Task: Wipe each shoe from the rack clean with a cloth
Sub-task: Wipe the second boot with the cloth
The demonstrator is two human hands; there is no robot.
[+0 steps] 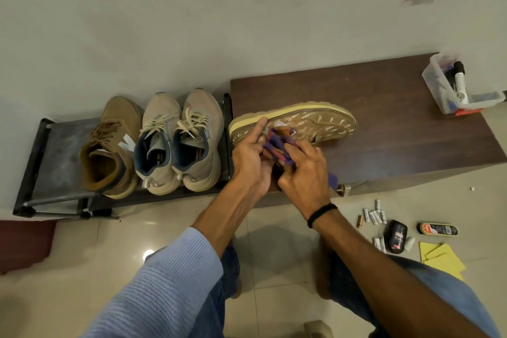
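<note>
Polish tin [437, 228] and yellow sheets [442, 256] lying on floor [274, 244], nearest. Left hand [248, 158] gripping shoe [318, 123] at heel, thumb hooking over sole edge. Right hand [304, 173] bunching purple cloth [275, 145], fingers curling round it, pressing it onto sole (sole tipping toward camera). Shoe resting on brown cabinet [384, 101]. Rack [52, 151] standing just left, carrying boot [109, 145] and grey pair [181, 140]. Clear box [439, 90] sitting far right.

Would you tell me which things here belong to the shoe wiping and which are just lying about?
In use: upturned shoe, purple cloth, left hand, right hand, brown shoe, grey sneakers, rack.
Lying about: plastic box, polish tin, black bottle, yellow sheets.
</note>
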